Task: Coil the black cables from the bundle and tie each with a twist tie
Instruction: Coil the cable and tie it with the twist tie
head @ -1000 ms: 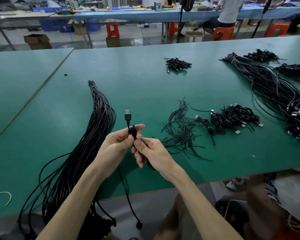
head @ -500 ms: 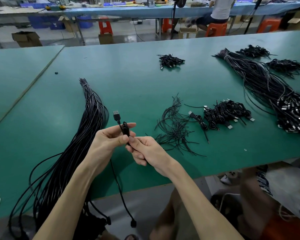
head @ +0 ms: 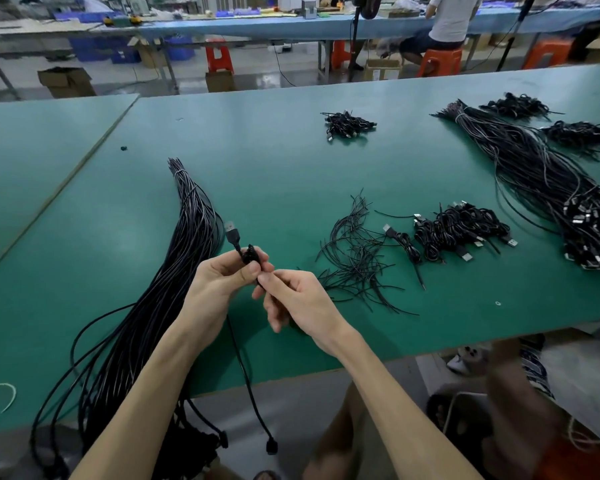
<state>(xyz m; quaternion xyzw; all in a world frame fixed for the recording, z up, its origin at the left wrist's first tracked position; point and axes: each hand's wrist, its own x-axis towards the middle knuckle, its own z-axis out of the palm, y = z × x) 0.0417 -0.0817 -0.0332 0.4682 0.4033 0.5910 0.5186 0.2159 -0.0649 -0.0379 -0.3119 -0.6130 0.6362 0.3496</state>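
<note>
Black cable (head: 249, 255), partly coiled, centre frame: my left hand (head: 219, 284) pinches the loops, right hand (head: 300, 303) pinches the slack. The rest hangs at 6 o'clock; I'd wind on, ties (head: 357, 261) at 3 o'clock.

Green tables (head: 291, 161) face orange stools (head: 440, 62) (floor (head: 257, 76) seemingly glossy).

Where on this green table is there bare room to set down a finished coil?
Bare green lies between the long bundle and the twist ties, reaching back to the small far pile, and left of the long bundle up to the table seam. The right side is crowded: coiled pile, big bundle, more heaps behind it.
</note>
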